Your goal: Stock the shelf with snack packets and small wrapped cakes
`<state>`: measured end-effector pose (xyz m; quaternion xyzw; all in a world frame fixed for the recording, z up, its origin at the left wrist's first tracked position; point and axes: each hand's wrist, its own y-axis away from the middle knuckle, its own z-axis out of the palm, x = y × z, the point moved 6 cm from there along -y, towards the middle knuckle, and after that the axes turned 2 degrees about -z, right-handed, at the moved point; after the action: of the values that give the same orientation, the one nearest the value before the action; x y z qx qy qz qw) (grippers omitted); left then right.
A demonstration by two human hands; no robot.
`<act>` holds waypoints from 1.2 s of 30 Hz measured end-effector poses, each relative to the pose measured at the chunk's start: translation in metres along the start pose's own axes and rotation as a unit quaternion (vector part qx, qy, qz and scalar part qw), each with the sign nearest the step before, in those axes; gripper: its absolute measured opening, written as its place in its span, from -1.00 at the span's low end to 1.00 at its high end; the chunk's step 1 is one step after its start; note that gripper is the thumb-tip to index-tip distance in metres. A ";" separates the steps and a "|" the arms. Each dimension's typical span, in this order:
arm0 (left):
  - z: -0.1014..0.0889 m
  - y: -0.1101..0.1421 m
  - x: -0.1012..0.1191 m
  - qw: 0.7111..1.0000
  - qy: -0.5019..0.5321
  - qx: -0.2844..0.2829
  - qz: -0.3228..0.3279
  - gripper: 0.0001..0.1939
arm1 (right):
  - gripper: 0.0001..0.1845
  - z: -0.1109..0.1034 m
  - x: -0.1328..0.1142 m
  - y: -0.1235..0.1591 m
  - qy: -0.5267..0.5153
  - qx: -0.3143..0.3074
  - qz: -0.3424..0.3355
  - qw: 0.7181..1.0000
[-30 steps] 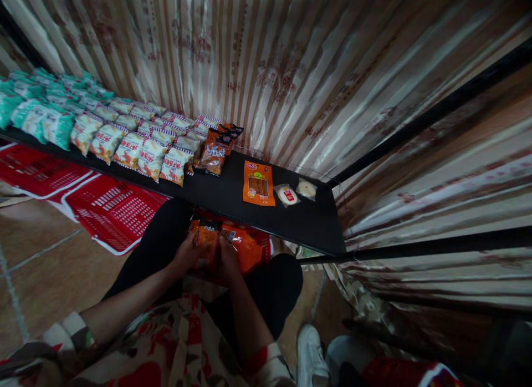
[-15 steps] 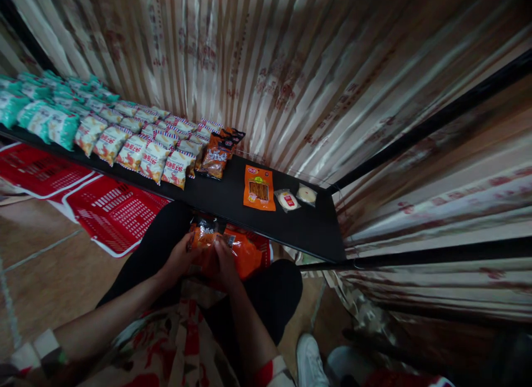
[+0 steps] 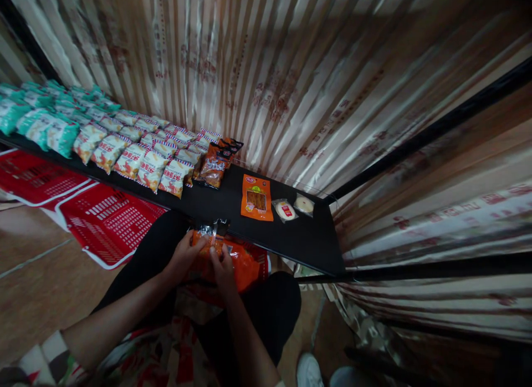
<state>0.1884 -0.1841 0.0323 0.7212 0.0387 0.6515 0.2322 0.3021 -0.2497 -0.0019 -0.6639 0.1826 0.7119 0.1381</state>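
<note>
Between my knees, my left hand (image 3: 185, 256) and my right hand (image 3: 223, 268) grip an orange snack bag with a dark, shiny top (image 3: 206, 242) from its two sides. The bag is held just in front of the shelf's near edge. Beneath it lie more orange packets (image 3: 246, 263) in a red basket (image 3: 266, 259), partly hidden by my hands and legs. On the black shelf (image 3: 286, 245) stand several brown-orange snack bags with dark tops (image 3: 213, 166). To their right are a flat orange packet (image 3: 256, 198) and two round wrapped cakes (image 3: 285, 210).
Rows of white snack bags (image 3: 142, 166) and teal snack bags (image 3: 60, 133) fill the shelf's left part. Red baskets (image 3: 110, 220) sit under it on the tiled floor. A striped curtain (image 3: 266, 87) hangs behind, and black poles (image 3: 428, 126) cross at the right.
My hands have raised the orange bag slightly toward the shelf, and its dark top now shows above the shelf edge. The view has tilted a little, so the shelf sits lower.
</note>
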 end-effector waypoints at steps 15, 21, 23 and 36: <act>-0.001 -0.026 0.009 0.987 0.153 0.010 -0.043 -0.58 | -0.62 0.008 -0.007 0.009 -0.085 -0.072 0.045 0.993; 0.000 -0.036 0.008 0.978 0.204 0.032 -0.020 -0.61 | -0.62 0.008 -0.011 0.016 -0.091 -0.092 0.050 0.990; 0.004 -0.039 0.007 0.976 0.214 0.028 -0.019 -0.61 | -0.60 0.007 -0.010 0.017 -0.090 -0.084 0.050 0.991; 0.011 -0.046 0.004 0.964 0.252 0.084 -0.022 -0.70 | -0.69 -0.008 0.009 0.017 -0.111 0.001 0.062 0.992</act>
<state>0.2109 -0.1445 0.0181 0.5500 0.1660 0.8011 0.1679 0.3011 -0.2694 -0.0101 -0.5680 0.2074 0.7883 0.1137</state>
